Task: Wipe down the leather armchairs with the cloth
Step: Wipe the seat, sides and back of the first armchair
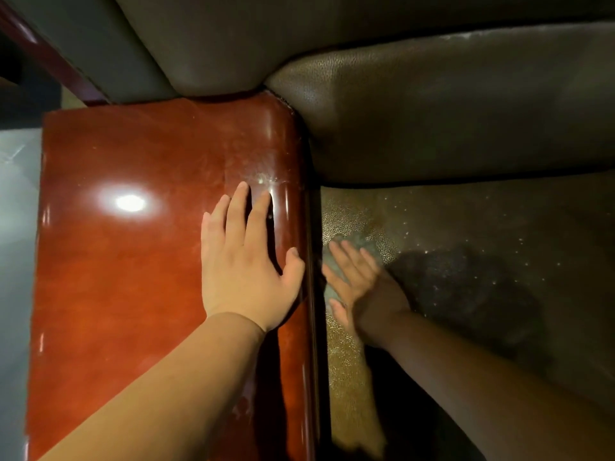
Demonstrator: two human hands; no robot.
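Note:
I look down into a dark brown leather armchair. Its seat cushion (pixel 466 227) is speckled with pale spots. My left hand (pixel 246 264) lies flat, fingers straight, on the glossy red-brown wooden armrest (pixel 133 261). My right hand (pixel 356 281) is blurred and presses a grey cloth (pixel 357 242) onto the seat's left edge, right beside the armrest. Fingers look spread over the cloth, most of which is hidden under the hand.
The leather backrest cushion (pixel 449 111) rises behind the seat, and another cushion (pixel 233 38) sits above the armrest. A pale floor (pixel 16 211) shows at the left. A lamp's glare spot (pixel 129 202) reflects on the armrest.

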